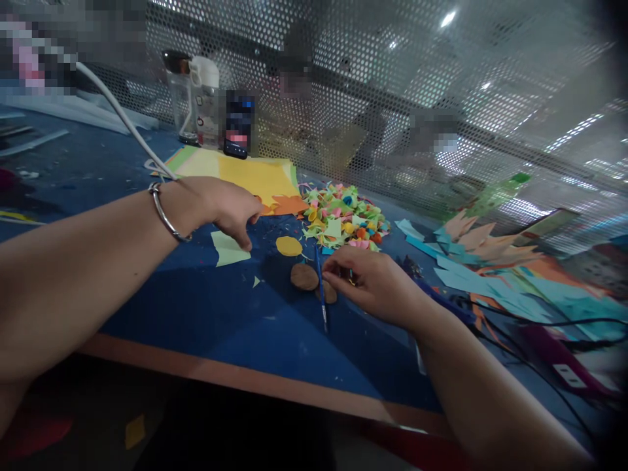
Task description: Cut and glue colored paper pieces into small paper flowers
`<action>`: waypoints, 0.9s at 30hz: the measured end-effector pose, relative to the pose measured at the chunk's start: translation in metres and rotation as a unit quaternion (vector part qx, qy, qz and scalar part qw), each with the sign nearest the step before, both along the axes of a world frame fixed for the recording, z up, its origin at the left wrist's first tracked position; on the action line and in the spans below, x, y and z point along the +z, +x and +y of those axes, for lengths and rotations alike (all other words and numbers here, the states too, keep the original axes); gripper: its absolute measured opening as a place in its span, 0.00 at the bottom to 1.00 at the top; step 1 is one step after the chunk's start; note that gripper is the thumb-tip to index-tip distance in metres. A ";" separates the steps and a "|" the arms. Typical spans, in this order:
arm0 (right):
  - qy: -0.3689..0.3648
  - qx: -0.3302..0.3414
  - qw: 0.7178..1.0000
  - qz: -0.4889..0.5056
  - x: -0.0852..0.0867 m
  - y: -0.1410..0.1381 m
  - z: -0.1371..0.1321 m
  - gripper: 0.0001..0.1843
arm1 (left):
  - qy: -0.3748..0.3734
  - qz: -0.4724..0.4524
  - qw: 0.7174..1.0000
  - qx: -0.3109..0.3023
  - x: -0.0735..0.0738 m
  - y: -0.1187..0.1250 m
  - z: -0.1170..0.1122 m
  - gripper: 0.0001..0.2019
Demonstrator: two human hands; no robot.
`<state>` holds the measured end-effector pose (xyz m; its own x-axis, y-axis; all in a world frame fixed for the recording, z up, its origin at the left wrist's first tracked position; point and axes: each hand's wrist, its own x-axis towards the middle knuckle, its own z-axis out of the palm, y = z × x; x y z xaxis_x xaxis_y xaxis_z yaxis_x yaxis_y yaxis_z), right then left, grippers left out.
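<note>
My left hand [220,208], a silver bangle on its wrist, hovers with loosely spread fingers over a pale green paper scrap [229,250] and holds nothing. My right hand [375,282] rests on the blue table [206,307], fingers pinched beside a small brown paper disc [330,292]; what they grip is too small to name. A blue pen [320,284] lies next to that hand. A larger brown disc [304,277] and a yellow oval cutout [288,246] lie between the hands.
A heap of small colourful folded paper bits [343,222] sits behind the hands. Yellow and orange sheets [245,175], two bottles [199,98] and a perforated metal screen [392,98] stand at the back. Cut teal and orange paper shapes [490,261] and black cables [540,327] lie right.
</note>
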<state>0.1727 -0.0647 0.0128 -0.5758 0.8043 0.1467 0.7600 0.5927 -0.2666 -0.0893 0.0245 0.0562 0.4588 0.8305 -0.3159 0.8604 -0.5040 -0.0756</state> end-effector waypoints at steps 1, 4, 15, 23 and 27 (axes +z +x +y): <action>-0.001 -0.002 1.000 -0.002 0.000 0.000 0.000 0.07 | -0.007 -0.012 1.000 0.005 -0.002 -0.001 0.003 0.29; -0.007 -0.006 1.000 -0.009 0.001 -0.001 0.000 0.08 | -0.012 -0.045 0.999 0.023 -0.007 -0.005 0.009 0.26; -0.010 -0.021 1.000 -0.019 0.001 0.002 0.001 0.09 | -0.009 -0.108 0.994 -0.001 -0.013 -0.019 0.013 0.21; -0.011 -0.034 0.999 -0.037 -0.001 0.005 0.007 0.08 | 0.117 -0.156 0.981 -0.016 -0.025 0.000 0.023 0.17; -0.016 -0.038 0.999 -0.019 0.001 0.008 0.009 0.08 | 0.225 -0.169 0.959 0.026 -0.041 0.014 0.040 0.20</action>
